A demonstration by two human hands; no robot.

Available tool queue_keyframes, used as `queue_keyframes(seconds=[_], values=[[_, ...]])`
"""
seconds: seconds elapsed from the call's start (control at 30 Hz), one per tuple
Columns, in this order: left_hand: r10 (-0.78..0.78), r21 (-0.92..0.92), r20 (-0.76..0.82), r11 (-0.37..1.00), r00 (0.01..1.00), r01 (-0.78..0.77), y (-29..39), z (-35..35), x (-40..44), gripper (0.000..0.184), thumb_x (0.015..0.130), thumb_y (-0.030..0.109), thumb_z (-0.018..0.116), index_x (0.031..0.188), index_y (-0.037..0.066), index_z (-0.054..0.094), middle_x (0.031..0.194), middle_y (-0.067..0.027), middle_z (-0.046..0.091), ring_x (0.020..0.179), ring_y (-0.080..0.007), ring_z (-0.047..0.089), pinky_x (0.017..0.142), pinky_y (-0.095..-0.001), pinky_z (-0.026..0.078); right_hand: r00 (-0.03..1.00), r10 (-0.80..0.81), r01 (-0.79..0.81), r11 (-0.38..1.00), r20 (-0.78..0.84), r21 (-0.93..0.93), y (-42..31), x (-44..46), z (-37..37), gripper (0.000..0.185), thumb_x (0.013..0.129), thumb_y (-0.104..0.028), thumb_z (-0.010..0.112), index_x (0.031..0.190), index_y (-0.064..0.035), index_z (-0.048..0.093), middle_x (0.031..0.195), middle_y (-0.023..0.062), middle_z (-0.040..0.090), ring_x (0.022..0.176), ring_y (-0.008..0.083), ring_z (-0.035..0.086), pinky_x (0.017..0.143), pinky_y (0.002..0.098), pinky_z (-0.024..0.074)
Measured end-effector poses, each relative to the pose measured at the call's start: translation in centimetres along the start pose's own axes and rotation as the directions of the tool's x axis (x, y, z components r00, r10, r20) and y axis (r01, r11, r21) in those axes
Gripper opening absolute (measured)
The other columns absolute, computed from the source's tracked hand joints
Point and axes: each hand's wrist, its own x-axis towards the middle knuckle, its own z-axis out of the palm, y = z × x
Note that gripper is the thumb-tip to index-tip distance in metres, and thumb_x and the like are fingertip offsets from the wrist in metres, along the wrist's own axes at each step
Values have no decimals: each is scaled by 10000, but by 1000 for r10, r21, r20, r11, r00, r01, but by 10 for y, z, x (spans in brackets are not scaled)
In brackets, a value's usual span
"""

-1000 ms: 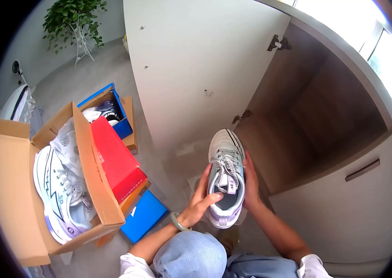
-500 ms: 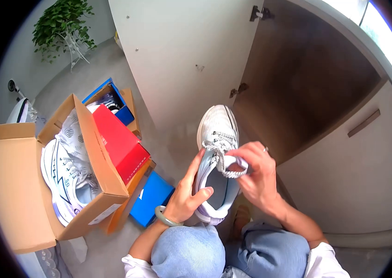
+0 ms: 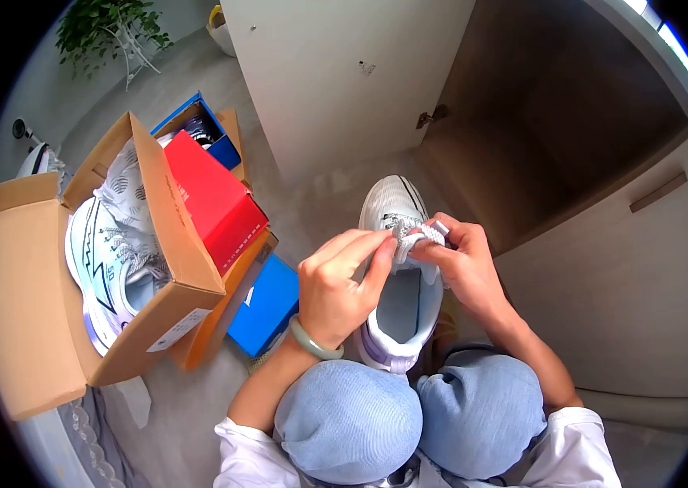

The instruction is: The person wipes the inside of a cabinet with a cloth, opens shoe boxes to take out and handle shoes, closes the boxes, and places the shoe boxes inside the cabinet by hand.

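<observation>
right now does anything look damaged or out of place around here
A small dark mark stands out on the pale open cabinet door; it's too small to tell whether it's damage. The handled shoe shows no obvious damage.

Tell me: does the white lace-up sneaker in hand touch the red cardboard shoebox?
Apart. The head view shows grey floor between the white lace-up sneaker and the red shoebox.

The place looks like a room in a home; which room cannot be told. A cabinet (image 3: 604, 317) with a wood-toned interior has its pale door (image 3: 344, 89) swung open, and a bar handle (image 3: 658, 193) sits on its closed front. Left of the cabinet, a leafy plant (image 3: 93, 34) trails from a slender white stand (image 3: 130, 49), and farther left of the cabinet lies lace-trimmed fabric (image 3: 92, 451).
</observation>
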Motion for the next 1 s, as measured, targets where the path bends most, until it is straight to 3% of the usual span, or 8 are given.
queue_keyframes(seconds=[0.07, 0.2, 0.43, 0.5, 0.63, 0.9, 0.97, 1.0], values=[[113, 107, 21, 988, 993, -115, 2, 1, 3, 234, 815, 110, 745, 1025, 14, 708, 988, -147, 718, 881, -295, 708, 772, -349, 560, 999, 33, -33, 998, -15, 48, 5, 1, -2, 157, 764, -103, 688, 857, 23, 670, 747, 47, 644, 718, 89, 554, 653, 267, 432], [15, -13, 42, 1000, 999, -15, 12, -3, 0, 269, 763, 104, 767, 1006, 5, 710, 997, -138, 718, 883, -290, 708, 787, -344, 570, 997, 76, -76, 997, -26, -5, -3, 0, 1, 148, 762, -92, 685, 858, 21, 681, 773, 41, 641, 741, 97, 565, 671, 261, 438], [291, 120, -63, 952, 955, -283, 8, -24, 6, 260, 700, 33, 810, 940, -2, 716, 958, -133, 730, 795, -255, 709, 706, -327, 574, 980, -184, 183, 983, 72, 16, -14, 3, 11, 122, 758, -21, 741, 875, -15, 708, 828, 45, 610, 804, 130, 599, 723, 269, 451], [312, 132, -76, 945, 947, -301, 5, -27, 9, 235, 696, 14, 800, 914, -4, 713, 935, -125, 729, 759, -247, 704, 672, -315, 570, 962, -269, 266, 962, 48, 70, -18, 6, 17, 105, 740, 34, 657, 839, 22, 689, 786, 4, 521, 744, 89, 501, 674, 236, 371], [271, 130, -113, 958, 956, -256, -8, -25, 16, 211, 688, -19, 769, 886, -14, 698, 860, -117, 716, 704, -237, 689, 630, -298, 559, 931, -350, 350, 937, 102, 15, -11, 23, 18, 131, 772, -97, 804, 847, -31, 720, 754, 6, 555, 732, 105, 532, 671, 269, 412], [-366, -290, -100, 900, 925, 325, -63, -2, 54, 174, 781, -10, 736, 952, -37, 730, 812, -106, 728, 725, -141, 716, 668, -250, 565, 995, -52, 38, 986, 82, 162, 20, 74, 20, 179, 816, -79, 723, 963, 14, 683, 969, 72, 652, 962, 141, 603, 871, 277, 451], [-442, -370, -64, 843, 895, 390, -76, 3, 66, 165, 788, -1, 733, 947, -45, 727, 809, -108, 731, 724, -128, 709, 667, -249, 562, 983, -173, 181, 972, 66, -148, 28, 84, 12, 178, 838, -92, 708, 958, 35, 675, 965, 82, 677, 934, 144, 616, 853, 280, 464], [-416, -362, -59, 856, 907, 369, -79, 7, 71, 159, 792, -2, 727, 942, -54, 725, 809, -107, 734, 724, -118, 703, 667, -245, 560, 989, -139, 144, 981, 47, -128, 29, 88, 11, 158, 862, -88, 685, 953, 41, 686, 881, 71, 679, 861, 125, 617, 798, 270, 472]])
